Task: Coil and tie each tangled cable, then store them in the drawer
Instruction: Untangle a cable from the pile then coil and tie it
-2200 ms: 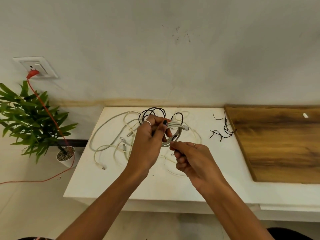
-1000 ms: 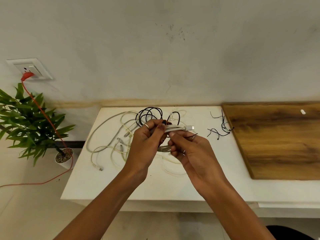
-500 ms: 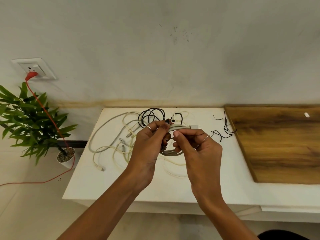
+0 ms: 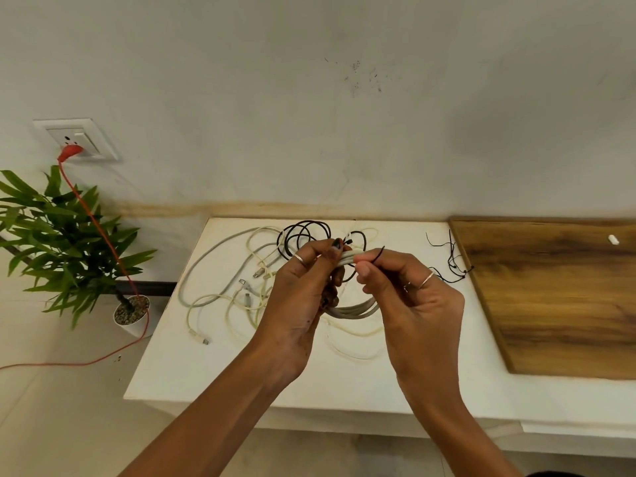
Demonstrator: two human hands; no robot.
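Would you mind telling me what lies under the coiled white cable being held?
Under the coiled white cable loose cream cable loops lie on the white table; the hands cover whatever else is below.

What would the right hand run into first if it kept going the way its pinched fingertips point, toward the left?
Almost at once, the coiled white cable gripped by the left hand. The right hand pinches a thin black tie right beside that coil, with the left hand's fingers just behind it. Depth is hard to judge.
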